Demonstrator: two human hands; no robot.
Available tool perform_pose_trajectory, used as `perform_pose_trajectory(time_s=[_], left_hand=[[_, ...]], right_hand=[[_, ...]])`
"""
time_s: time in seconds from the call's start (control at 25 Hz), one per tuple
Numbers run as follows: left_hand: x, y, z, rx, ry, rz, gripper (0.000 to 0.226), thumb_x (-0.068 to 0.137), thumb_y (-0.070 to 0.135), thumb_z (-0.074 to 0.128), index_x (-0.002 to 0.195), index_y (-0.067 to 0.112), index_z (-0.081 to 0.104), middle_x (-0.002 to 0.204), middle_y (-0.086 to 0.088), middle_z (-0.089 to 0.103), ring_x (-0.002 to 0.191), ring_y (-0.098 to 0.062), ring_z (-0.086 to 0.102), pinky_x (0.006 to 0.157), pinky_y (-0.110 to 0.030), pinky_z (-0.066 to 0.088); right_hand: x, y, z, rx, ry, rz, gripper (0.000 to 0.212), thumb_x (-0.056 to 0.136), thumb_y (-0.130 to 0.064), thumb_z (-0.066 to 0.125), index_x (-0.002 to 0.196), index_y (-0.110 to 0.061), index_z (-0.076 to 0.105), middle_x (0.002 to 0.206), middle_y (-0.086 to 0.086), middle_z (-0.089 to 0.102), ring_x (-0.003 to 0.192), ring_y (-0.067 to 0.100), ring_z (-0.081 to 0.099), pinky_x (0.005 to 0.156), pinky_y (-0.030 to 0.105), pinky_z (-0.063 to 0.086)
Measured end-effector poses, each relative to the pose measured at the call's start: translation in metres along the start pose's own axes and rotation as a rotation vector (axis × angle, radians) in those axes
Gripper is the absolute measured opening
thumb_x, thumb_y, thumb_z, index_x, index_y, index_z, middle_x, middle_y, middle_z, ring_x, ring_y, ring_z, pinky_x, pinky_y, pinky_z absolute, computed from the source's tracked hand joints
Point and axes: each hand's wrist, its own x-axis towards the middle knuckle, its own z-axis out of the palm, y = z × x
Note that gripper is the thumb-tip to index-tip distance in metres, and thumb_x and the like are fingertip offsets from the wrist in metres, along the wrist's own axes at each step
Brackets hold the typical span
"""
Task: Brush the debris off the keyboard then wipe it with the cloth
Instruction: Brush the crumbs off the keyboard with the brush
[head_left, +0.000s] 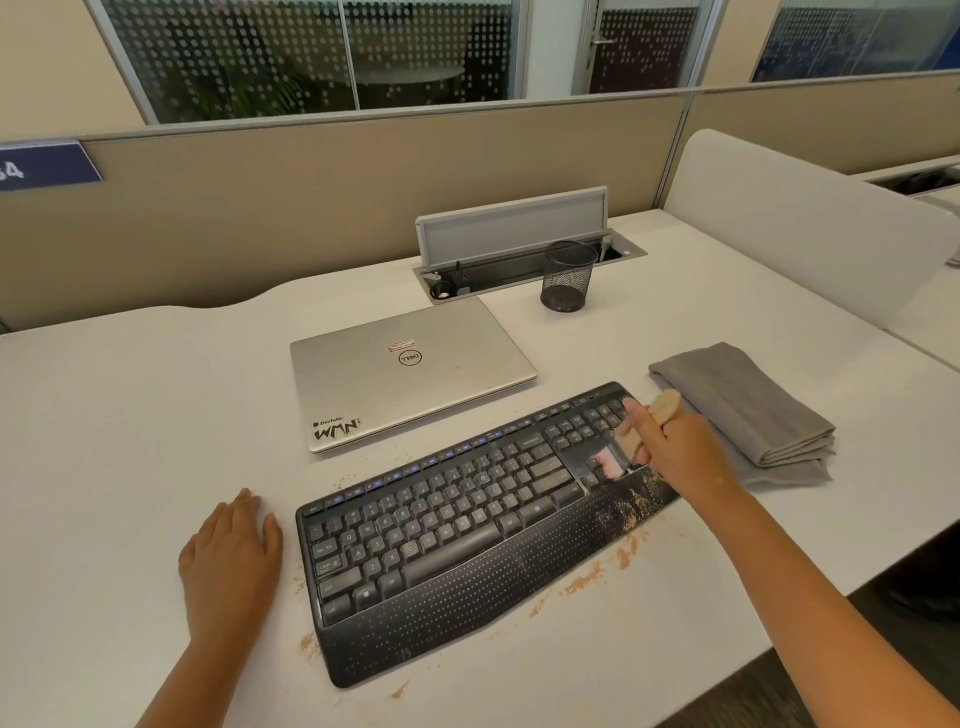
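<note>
Fingers of the right hand (670, 447) curl tight around a small wooden-handled brush (657, 415). Just below that grip, the pink bristles touch the right end of the black keyboard (447, 525). Tan crumbs (631, 512) lie under the grip and along the white counter (130, 415). Right beside the grip sits the folded grey cloth (743, 405). Far across the keyboard, the left hand (231, 561) rests flat and relaxed.

A closed silver laptop (410, 371) shows the Dell logo on its lid, with a black "Devfolio" sticker at one corner. A blue sign (47, 166) on the partition reads "64", partly cut off.
</note>
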Motion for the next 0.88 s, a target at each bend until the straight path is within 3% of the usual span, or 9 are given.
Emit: perform_pose_trajectory(time_s=[0.12, 0.24, 0.32, 0.48, 0.64, 0.8, 0.88], left_hand=[[0.0, -0.001, 0.0, 0.014, -0.008, 0.001, 0.036, 0.095, 0.019, 0.049, 0.126, 0.002, 0.054, 0.129, -0.019, 0.056, 0.122, -0.04, 0.049, 0.101, -0.055, 0.034], [-0.001, -0.001, -0.001, 0.006, -0.005, 0.0, 0.037, 0.094, 0.019, 0.049, 0.127, 0.002, 0.053, 0.13, -0.019, 0.056, 0.122, -0.04, 0.048, 0.102, -0.055, 0.034], [-0.001, 0.001, -0.001, 0.002, -0.005, -0.003, 0.037, 0.094, 0.019, 0.049, 0.127, 0.002, 0.054, 0.13, -0.019, 0.056, 0.122, -0.04, 0.048, 0.102, -0.055, 0.034], [0.0, -0.001, 0.0, 0.008, 0.006, 0.004, 0.035, 0.094, 0.017, 0.051, 0.124, 0.001, 0.055, 0.128, -0.02, 0.057, 0.121, -0.041, 0.049, 0.101, -0.056, 0.035], [0.001, -0.001, 0.001, 0.01, -0.007, -0.008, 0.036, 0.095, 0.019, 0.049, 0.126, 0.002, 0.054, 0.129, -0.019, 0.056, 0.123, -0.04, 0.048, 0.102, -0.055, 0.034], [0.0, 0.0, 0.001, 0.013, 0.013, 0.008, 0.035, 0.096, 0.021, 0.046, 0.124, 0.001, 0.055, 0.127, -0.02, 0.058, 0.121, -0.041, 0.05, 0.1, -0.055, 0.035], [0.0, -0.001, 0.002, 0.012, 0.012, 0.006, 0.035, 0.096, 0.021, 0.046, 0.124, 0.001, 0.055, 0.127, -0.02, 0.057, 0.12, -0.041, 0.05, 0.1, -0.056, 0.036]], right_hand=[[0.004, -0.012, 0.0, 0.053, -0.059, -0.058, 0.053, 0.086, -0.06, 0.028, 0.088, -0.026, 0.069, 0.062, -0.007, 0.062, 0.049, 0.017, 0.054, 0.044, 0.021, 0.035], [0.0, -0.015, 0.008, -0.145, -0.125, -0.028, 0.066, 0.081, -0.068, 0.019, 0.067, -0.026, 0.068, 0.057, 0.002, 0.062, 0.049, 0.014, 0.056, 0.047, 0.024, 0.042], [0.001, -0.017, 0.005, -0.187, -0.113, -0.006, 0.068, 0.082, -0.067, 0.019, 0.063, -0.024, 0.069, 0.056, 0.006, 0.061, 0.05, 0.017, 0.057, 0.052, 0.028, 0.045], [0.006, -0.02, 0.007, 0.069, -0.122, -0.063, 0.053, 0.082, -0.064, 0.029, 0.076, -0.029, 0.068, 0.059, -0.001, 0.063, 0.047, 0.01, 0.053, 0.047, 0.023, 0.038], [-0.001, -0.016, 0.017, -0.05, -0.164, -0.027, 0.062, 0.086, -0.063, 0.025, 0.067, -0.024, 0.07, 0.046, -0.003, 0.057, 0.044, 0.008, 0.055, 0.049, 0.019, 0.039], [0.004, -0.014, 0.015, 0.201, -0.132, 0.017, 0.056, 0.087, -0.06, 0.034, 0.076, -0.02, 0.071, 0.05, -0.002, 0.059, 0.043, 0.005, 0.052, 0.05, 0.02, 0.039], [0.002, -0.015, 0.015, 0.156, -0.156, -0.033, 0.059, 0.083, -0.065, 0.031, 0.079, -0.021, 0.071, 0.054, -0.002, 0.061, 0.043, 0.002, 0.052, 0.05, 0.019, 0.04]])
